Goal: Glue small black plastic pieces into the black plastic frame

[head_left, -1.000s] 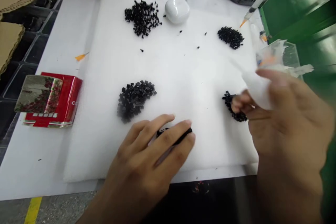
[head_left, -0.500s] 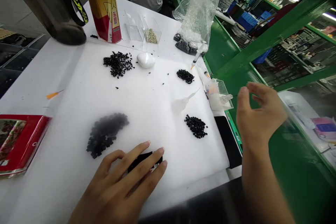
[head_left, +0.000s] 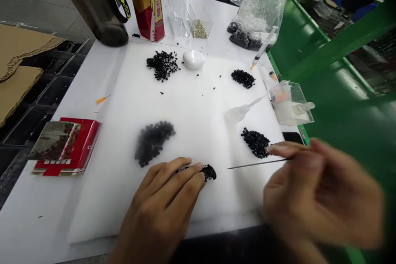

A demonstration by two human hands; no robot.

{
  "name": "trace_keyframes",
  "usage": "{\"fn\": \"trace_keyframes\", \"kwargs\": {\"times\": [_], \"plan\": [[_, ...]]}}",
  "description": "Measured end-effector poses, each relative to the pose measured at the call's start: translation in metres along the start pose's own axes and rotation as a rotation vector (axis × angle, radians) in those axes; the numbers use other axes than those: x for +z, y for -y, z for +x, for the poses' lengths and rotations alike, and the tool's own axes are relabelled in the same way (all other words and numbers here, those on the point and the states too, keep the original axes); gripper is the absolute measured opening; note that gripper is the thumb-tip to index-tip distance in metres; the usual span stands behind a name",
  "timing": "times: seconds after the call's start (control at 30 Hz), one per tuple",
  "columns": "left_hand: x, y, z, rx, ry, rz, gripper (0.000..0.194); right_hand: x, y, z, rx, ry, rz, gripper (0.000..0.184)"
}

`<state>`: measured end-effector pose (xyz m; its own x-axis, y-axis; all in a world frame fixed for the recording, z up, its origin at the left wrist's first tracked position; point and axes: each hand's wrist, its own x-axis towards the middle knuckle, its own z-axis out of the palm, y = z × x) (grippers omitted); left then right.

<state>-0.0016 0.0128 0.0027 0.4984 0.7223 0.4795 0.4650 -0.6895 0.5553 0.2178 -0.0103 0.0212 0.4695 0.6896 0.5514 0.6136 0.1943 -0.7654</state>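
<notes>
Four heaps of small black pieces [head_left: 163,65] sit on a white foam pad [head_left: 198,140] in the head view, and a short black strip [head_left: 208,172] lies toward the pad's front edge, under the left hand [head_left: 157,202], whose fingers [head_left: 185,171] are pressed together on top of it. The right hand [head_left: 321,192] is blurred by motion, just beside the nearest heap; its fingers [head_left: 287,147] seem to pinch a thin dark rod [head_left: 256,163] whose tip points at the strip, though the blur makes the grip hard to read. The main risk lies there — a careless swing of that rod could catch the heap and scatter pieces across the foam. A slip of the left fingers could shift the strip, and a wide movement could knock the white squeeze bottle [head_left: 236,114] lying nearby.
</notes>
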Motion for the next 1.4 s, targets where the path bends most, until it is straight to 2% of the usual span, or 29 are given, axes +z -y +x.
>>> {"fn": "trace_keyframes", "kwargs": {"times": [0.07,0.17,0.33,0.47,0.57,0.63,0.67,0.73,0.8,0.9,1.0,1.1,1.27,1.4], "plan": [[0.0,0.0,0.001,-0.011,-0.005,-0.003,0.022,0.012,0.009,-0.013,-0.049,0.037,0.019,0.035],[0.0,-0.001,0.001,-0.025,0.0,-0.007,0.021,0.019,0.011,-0.016,-0.099,0.078,0.032,0.036],[-0.001,-0.002,0.004,-0.038,-0.017,-0.01,0.018,0.018,0.008,-0.01,-0.135,0.194,0.03,0.041],[-0.001,-0.002,0.004,-0.041,-0.009,-0.01,0.02,0.019,0.011,-0.01,-0.135,0.218,0.023,0.044],[-0.001,-0.003,0.001,-0.048,0.012,0.0,0.021,0.017,0.014,-0.012,-0.099,0.105,-0.019,0.042],[-0.002,-0.003,-0.001,-0.057,0.031,0.012,0.022,0.013,0.015,-0.014,-0.068,0.017,-0.042,0.035],[-0.003,-0.002,-0.002,-0.062,0.04,0.015,0.023,0.009,0.015,-0.016,-0.058,0.013,-0.049,0.03],[-0.003,-0.002,-0.002,-0.075,0.057,0.008,0.025,0.002,0.011,-0.019,-0.035,0.093,-0.067,0.024],[-0.004,-0.002,0.0,-0.097,0.073,-0.017,0.024,-0.005,0.006,-0.023,-0.029,0.153,-0.08,0.026],[-0.004,-0.004,0.002,-0.119,0.078,-0.062,0.022,-0.008,0.003,-0.025,-0.05,0.187,-0.059,0.038],[-0.005,-0.006,0.003,-0.111,0.075,-0.077,0.021,-0.005,0.008,-0.022,-0.094,0.291,-0.037,0.054],[-0.005,-0.006,0.001,-0.105,0.078,-0.071,0.02,-0.003,0.014,-0.016,-0.113,0.369,-0.027,0.06],[-0.007,-0.005,-0.001,-0.088,0.08,-0.07,0.023,-0.001,0.015,-0.012,-0.116,0.39,-0.024,0.052],[-0.008,-0.005,-0.003,-0.091,0.093,-0.076,0.024,0.002,0.014,-0.015,-0.116,0.359,0.003,0.059]]}}
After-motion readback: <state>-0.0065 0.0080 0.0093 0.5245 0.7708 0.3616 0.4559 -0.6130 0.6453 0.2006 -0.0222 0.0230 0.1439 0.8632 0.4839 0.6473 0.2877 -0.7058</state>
